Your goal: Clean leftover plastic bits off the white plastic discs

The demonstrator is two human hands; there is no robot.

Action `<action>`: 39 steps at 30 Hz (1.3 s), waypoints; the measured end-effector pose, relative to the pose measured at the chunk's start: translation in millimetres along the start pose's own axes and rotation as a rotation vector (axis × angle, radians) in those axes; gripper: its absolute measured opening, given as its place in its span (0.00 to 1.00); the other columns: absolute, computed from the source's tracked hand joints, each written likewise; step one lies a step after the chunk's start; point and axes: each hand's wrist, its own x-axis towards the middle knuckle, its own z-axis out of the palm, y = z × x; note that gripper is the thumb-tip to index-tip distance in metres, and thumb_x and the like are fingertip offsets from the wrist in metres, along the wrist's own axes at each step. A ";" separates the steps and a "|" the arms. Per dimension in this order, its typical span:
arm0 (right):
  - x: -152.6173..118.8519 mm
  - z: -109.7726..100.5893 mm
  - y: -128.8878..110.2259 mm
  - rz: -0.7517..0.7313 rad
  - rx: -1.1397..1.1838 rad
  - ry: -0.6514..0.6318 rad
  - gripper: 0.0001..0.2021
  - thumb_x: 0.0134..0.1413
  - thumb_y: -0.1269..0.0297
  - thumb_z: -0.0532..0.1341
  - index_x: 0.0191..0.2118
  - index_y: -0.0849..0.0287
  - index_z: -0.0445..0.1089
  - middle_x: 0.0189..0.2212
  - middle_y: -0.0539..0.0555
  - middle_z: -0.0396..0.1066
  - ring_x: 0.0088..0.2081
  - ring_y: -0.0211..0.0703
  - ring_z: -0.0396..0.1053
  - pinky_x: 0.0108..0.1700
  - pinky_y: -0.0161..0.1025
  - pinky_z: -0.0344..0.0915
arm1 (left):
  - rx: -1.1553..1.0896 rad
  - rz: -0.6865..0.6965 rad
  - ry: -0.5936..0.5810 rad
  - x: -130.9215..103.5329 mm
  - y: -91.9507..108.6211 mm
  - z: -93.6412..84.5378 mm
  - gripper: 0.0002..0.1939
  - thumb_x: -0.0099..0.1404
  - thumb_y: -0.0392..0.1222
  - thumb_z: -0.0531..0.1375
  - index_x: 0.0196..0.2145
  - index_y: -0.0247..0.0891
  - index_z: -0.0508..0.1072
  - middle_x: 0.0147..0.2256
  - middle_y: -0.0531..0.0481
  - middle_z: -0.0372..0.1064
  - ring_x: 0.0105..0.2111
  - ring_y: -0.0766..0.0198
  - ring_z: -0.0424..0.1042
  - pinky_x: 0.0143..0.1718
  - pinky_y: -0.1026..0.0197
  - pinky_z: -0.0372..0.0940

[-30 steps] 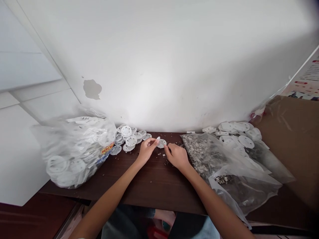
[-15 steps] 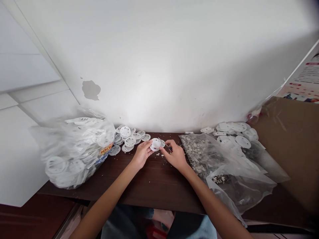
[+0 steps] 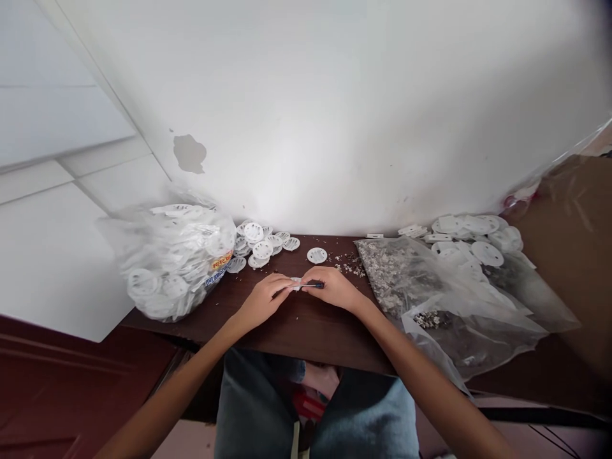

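My left hand (image 3: 268,297) pinches a white plastic disc (image 3: 296,281), mostly hidden by fingers and seen as a small part between the hands. In my right hand (image 3: 335,288) is a screwdriver (image 3: 315,285) with a dark handle. Its thin metal shaft points left across the white piece toward my left fingertips. Whether the tip touches a screw cannot be made out. Just beyond the hands, a loose round white disc (image 3: 316,255) with small slots lies flat on the dark table (image 3: 287,338).
Slotted white discs (image 3: 262,249) are heaped at the back left, beside a full clear bag (image 3: 167,268). Small metal bits (image 3: 351,262) lie scattered right of the loose disc. A plastic bag of small parts (image 3: 392,274), more white pieces (image 3: 488,254) and a cardboard box (image 3: 574,255) are rightward.
The held disc has been tilted from facing me to nearly hidden between my hands. The screwdriver now lies level across it. The loose disc behind has come into full view as the camera tipped down.
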 end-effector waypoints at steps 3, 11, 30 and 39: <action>-3.2 7.0 0.6 -0.012 -0.049 -0.067 0.08 0.69 0.65 0.63 0.46 0.52 0.81 0.44 0.54 0.82 0.46 0.45 0.79 0.52 0.41 0.72 | -0.040 -0.034 0.060 -15.0 -5.5 7.3 0.12 0.74 0.47 0.62 0.49 0.48 0.84 0.50 0.46 0.82 0.53 0.51 0.79 0.61 0.47 0.70; -9.6 11.0 10.3 -0.132 -0.306 -0.166 0.11 0.69 0.69 0.64 0.47 0.49 0.82 0.49 0.52 0.82 0.48 0.43 0.80 0.50 0.38 0.72 | -0.005 -0.014 -0.046 -26.0 -7.9 0.4 0.09 0.73 0.45 0.63 0.48 0.48 0.82 0.50 0.46 0.81 0.55 0.52 0.78 0.63 0.49 0.69; -13.1 28.0 -2.8 -0.098 -0.501 -0.139 0.10 0.74 0.55 0.61 0.50 0.53 0.78 0.48 0.54 0.79 0.41 0.40 0.76 0.34 0.33 0.59 | 0.160 0.077 -0.121 -23.7 -15.9 -0.4 0.09 0.75 0.43 0.60 0.44 0.46 0.81 0.49 0.43 0.80 0.54 0.51 0.78 0.61 0.49 0.69; -14.5 35.5 -4.0 -0.073 -0.569 -0.157 0.13 0.76 0.54 0.57 0.51 0.53 0.77 0.48 0.55 0.79 0.37 0.39 0.75 0.32 0.34 0.57 | 0.107 0.090 -0.111 -20.2 -15.7 -2.1 0.07 0.73 0.42 0.62 0.43 0.46 0.82 0.48 0.43 0.80 0.52 0.50 0.78 0.60 0.49 0.69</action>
